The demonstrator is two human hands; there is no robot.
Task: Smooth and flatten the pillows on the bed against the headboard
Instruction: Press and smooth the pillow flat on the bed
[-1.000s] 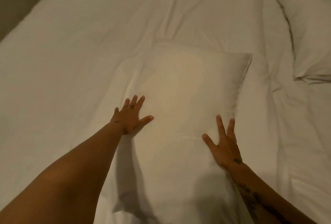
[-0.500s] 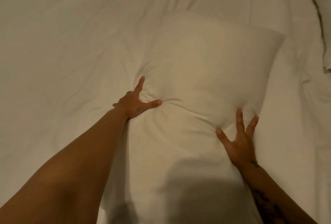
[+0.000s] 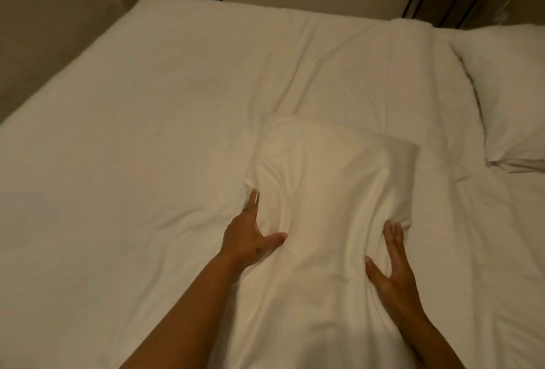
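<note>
**Pillow pressed from both sides on the bed**

A white pillow is laid lengthwise on the white bed, its cover creased. It is pressed at its left edge by the left hand, fingers extended, thumb splayed onto the fabric. The right hand is laid flat at the right edge, fingers spread, nothing gripped. A second pillow is seen far right.

Dim, warm yellowish light washes the white bedding evenly, with soft shadows in its folds. The frame is slightly soft, and wide-angle bending shows at the upper corners.
</note>
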